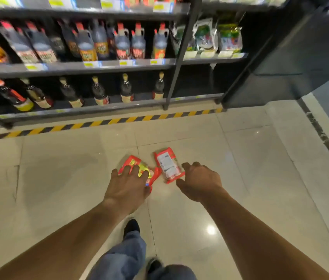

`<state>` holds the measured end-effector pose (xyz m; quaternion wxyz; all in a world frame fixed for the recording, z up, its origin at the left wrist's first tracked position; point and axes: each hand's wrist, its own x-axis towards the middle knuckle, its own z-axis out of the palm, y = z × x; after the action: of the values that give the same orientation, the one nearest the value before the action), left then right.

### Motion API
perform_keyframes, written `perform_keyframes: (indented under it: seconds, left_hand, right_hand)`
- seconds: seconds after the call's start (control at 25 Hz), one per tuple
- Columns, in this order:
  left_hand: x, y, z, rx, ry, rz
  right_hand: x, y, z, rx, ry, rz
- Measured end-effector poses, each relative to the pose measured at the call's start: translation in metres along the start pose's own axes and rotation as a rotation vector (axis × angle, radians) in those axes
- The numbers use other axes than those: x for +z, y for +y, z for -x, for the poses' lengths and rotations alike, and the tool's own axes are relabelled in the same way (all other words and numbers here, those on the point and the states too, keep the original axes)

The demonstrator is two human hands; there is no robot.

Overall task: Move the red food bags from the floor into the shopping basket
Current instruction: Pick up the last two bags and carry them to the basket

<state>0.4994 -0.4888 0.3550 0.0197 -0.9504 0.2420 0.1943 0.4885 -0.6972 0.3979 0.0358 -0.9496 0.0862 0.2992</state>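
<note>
Red food bags [168, 165] lay flat on the floor tiles [58, 168]. Left hand [128, 185] spread its straight fingers over one bag [137, 165]; right hand [199, 181], fingers relaxed, hovered beside the other. Both looked light, soft and slick; pinching an edge seemed best. No basket showed.

Both hands [128, 186] [200, 181] reach over red bags [168, 164].

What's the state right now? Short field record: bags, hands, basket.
bags: two red bags, both on the floor tiles
left bag: yellow print up, left hand spread over it
right bag: white label up, right hand open at its right edge
grip: neither bag visibly lifted
basket: not in view
backdrop: shelves of bottles
</note>
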Motion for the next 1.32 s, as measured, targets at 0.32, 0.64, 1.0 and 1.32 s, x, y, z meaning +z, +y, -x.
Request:
perform_keyframes:
  seconds: [0.32, 0.64, 1.0, 1.32]
  left_hand:
    - [0.276, 0.004, -0.212, -0.121, -0.161, 0.030]
    - [0.482, -0.003, -0.366, -0.947, -0.065, 0.608]
    - [0.543, -0.031, -0.401, -1.208, 0.041, 1.120]
    - [0.522, -0.014, -0.398, -0.858, 0.275, 1.023]
  right_hand:
    - [0.214, 0.029, -0.290, -0.087, -0.107, 0.171]
    - [0.389, 0.087, -0.504, -0.057, 0.025, 0.120]
    - [0.447, 0.111, -0.565, 0.070, 0.054, -0.226]
    - [0.449, 0.098, -0.551, -0.129, 0.091, -0.472]
